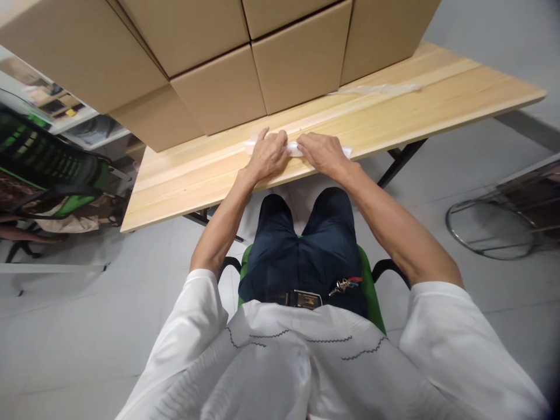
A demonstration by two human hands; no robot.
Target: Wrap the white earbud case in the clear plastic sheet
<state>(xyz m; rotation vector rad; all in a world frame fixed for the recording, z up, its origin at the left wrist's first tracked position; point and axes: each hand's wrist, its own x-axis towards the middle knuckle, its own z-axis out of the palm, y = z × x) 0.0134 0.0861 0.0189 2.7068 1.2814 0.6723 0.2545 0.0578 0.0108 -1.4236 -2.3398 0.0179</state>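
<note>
My left hand and my right hand rest side by side near the front edge of a light wooden table. Both press down, with curled fingers, on a small white, partly clear plastic item that shows between them and past each hand's outer side. Most of the item is hidden under the hands, so I cannot make out what it is.
Several stacked cardboard boxes fill the back of the table. A clear plastic strip lies at the table's far right. A green chair stands at left, a metal stool ring at right on the grey floor.
</note>
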